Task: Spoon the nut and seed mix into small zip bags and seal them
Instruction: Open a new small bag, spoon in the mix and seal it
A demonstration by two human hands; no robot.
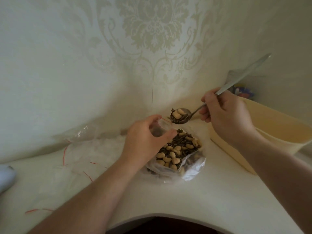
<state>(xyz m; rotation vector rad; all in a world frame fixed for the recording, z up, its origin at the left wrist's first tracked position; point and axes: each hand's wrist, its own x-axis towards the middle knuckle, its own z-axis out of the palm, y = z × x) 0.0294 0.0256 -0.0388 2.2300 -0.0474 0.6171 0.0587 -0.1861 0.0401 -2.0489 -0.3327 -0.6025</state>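
Over the tabletop [194, 196], left hand [143, 141] pinches a small bag [160, 128] open so the right hand [222, 114], gripping the loaded spoon [181, 116], can tip it in.

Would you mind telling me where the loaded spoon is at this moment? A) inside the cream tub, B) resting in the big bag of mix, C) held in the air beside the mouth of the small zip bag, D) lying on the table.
C: the right hand holds the spoon, heaped with mix, in the air by the mouth of the small zip bag that the left hand grips.
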